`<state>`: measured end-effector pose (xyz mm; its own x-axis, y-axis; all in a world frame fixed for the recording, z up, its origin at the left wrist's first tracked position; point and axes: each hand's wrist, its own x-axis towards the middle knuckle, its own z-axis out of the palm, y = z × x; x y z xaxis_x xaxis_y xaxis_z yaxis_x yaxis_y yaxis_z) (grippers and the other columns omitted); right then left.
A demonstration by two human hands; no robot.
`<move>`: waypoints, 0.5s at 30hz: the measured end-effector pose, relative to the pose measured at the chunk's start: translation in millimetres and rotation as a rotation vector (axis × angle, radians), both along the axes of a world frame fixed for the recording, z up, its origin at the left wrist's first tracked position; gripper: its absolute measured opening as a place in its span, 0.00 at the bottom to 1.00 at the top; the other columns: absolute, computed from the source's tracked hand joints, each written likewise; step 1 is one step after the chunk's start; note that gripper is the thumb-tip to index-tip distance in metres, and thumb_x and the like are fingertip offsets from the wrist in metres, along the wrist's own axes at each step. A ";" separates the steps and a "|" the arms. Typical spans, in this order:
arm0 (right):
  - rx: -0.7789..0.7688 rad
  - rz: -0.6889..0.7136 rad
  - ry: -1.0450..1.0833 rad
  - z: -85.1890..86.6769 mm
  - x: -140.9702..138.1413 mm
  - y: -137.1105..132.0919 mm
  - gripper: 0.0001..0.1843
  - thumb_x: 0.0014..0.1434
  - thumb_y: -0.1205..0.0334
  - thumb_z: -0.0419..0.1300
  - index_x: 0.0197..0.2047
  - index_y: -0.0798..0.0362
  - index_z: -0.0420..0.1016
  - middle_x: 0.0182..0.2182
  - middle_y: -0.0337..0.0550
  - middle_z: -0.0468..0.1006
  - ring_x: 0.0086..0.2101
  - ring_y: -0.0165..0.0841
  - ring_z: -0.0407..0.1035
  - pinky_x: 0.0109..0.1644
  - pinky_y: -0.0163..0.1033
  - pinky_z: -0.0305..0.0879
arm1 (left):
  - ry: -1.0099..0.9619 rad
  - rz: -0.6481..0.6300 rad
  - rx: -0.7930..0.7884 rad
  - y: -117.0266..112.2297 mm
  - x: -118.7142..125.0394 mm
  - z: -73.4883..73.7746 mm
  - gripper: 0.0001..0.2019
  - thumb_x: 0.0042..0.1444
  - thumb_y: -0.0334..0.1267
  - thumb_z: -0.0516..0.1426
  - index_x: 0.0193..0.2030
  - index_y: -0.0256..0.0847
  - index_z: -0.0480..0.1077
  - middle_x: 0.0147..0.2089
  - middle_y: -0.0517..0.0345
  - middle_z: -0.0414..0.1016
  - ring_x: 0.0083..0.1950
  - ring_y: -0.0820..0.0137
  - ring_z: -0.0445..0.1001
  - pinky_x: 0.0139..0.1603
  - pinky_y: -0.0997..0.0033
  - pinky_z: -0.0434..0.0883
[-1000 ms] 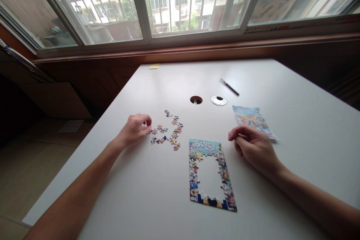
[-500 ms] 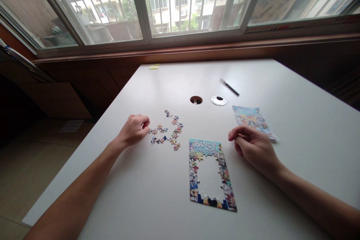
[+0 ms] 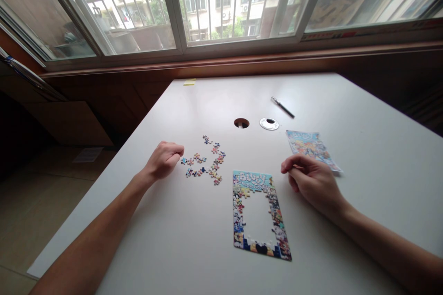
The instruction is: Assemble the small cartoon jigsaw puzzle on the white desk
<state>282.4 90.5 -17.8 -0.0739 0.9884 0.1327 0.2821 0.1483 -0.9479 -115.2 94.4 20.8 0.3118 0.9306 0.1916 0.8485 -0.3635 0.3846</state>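
Observation:
My left hand [image 3: 165, 159] is curled into a fist on the table, just left of a scatter of loose jigsaw pieces [image 3: 217, 161]. One light-blue jigsaw piece [image 3: 183, 160] lies right by its thumb. No object shows in that fist. Between my hands lies a jigsaw frame [image 3: 238, 230], a printed border with a wide gap inside through which the white table shows. To the right of the frame, my right hand [image 3: 309, 182] hovers or rests with fingers curled in and nothing visible in them. Behind it, partly covered, lies a colourful printed sheet [image 3: 308, 144].
The white table [image 3: 187, 239] has a round cable hole [image 3: 241, 123] with its metal cover [image 3: 269, 123] beside it. A black pen [image 3: 283, 107] lies farther back. A yellow sticker [image 3: 189, 82] marks the far edge, below the barred window [image 3: 224, 0].
My left thumb has drawn in against the index finger, closing the gap between them. A light-blue piece beside it now shows. My right hand has stayed still.

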 end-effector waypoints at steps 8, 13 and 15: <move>-0.004 0.005 -0.009 0.5 0.8 -0.6 0.06 0.53 0.70 0.55 0.30 0.51 0.71 0.22 0.36 0.71 0.15 0.24 0.61 0.18 0.32 0.54 | -0.002 -0.017 -0.005 0.5 -0.6 -1.0 0.07 0.50 0.32 0.44 0.22 0.40 0.53 0.21 0.62 0.58 0.26 0.70 0.60 0.41 0.65 0.58; -0.005 0.003 -0.009 -0.2 0.6 0.3 0.06 0.53 0.70 0.55 0.30 0.51 0.71 0.23 0.36 0.72 0.15 0.24 0.60 0.18 0.32 0.54 | -0.001 -0.027 0.004 1.7 -0.4 -3.7 0.06 0.50 0.31 0.45 0.23 0.40 0.53 0.22 0.62 0.58 0.26 0.70 0.59 0.41 0.66 0.58; -0.005 0.002 -0.011 -0.1 0.7 0.3 0.06 0.53 0.70 0.55 0.30 0.51 0.71 0.23 0.36 0.72 0.15 0.24 0.60 0.18 0.32 0.54 | -0.003 -0.033 0.011 1.7 0.3 -4.5 0.06 0.50 0.30 0.45 0.24 0.40 0.54 0.23 0.62 0.59 0.27 0.70 0.60 0.41 0.66 0.58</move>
<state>283.1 90.8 -17.9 -0.0775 0.9889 0.1265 0.2925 0.1438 -0.9454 -115.0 96.1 16.4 0.3413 0.9178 0.2027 0.8350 -0.3951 0.3829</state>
